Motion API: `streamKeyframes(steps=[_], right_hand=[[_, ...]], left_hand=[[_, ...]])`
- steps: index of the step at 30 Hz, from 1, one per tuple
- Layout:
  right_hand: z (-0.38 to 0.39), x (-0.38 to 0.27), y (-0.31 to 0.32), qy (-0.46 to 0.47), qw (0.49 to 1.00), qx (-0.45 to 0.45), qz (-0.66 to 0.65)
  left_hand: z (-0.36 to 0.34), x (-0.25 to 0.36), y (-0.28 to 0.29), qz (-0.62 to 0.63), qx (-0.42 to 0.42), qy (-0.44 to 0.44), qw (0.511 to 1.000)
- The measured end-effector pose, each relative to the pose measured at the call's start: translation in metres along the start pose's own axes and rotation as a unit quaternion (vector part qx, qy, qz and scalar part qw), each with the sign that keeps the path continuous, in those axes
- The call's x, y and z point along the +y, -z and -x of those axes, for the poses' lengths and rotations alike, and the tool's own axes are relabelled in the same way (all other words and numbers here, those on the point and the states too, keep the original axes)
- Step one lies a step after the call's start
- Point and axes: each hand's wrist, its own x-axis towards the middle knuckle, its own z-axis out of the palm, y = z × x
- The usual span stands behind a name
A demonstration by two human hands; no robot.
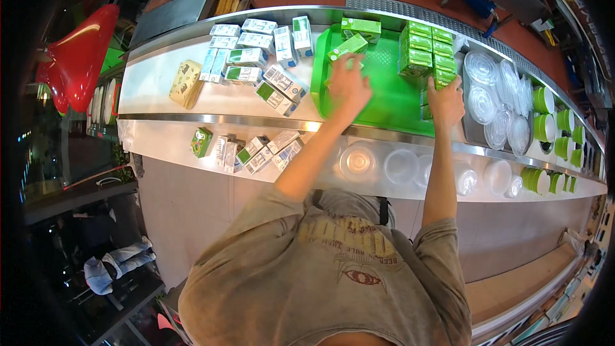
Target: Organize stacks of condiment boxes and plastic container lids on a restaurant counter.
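A green tray (384, 106) lies on the steel counter in front of me. My left hand (349, 88) is over its left part, smeared by motion; whether it holds anything I cannot make out. Just beyond those fingers a green drink carton (349, 47) lies at a slant, and another green carton (360, 28) rests at the far edge. My right hand (447, 101) has its fingers around a small green drink carton (444, 77) at the near end of a stack of green cartons (419, 48) on the tray's right side.
White-and-blue cartons (256, 41) stand in a group left of the tray, beside a yellowish patterned packet (186, 83). To the right are clear plastic lids (482, 104) and green-and-white tubs (543, 127). A lower front shelf holds several cartons (255, 154) and clear round containers (357, 161).
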Motion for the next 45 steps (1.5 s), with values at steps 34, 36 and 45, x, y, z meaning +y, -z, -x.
streamKeyframes(steps=[34,36,45], right_hand=[[-0.002,0.008,-0.017,0.050,0.992,0.094,-0.063],[-0.010,0.013,-0.012,0.044,0.989,0.059,-0.131],[-0.011,0.012,-0.001,0.185,0.914,0.213,-0.292]], left_hand=[[-0.021,0.062,-0.067,0.167,-0.078,0.013,0.983],[-0.019,0.055,-0.071,0.181,-0.079,0.014,0.980],[-0.033,-0.027,-0.016,-0.084,0.044,0.006,0.996]])
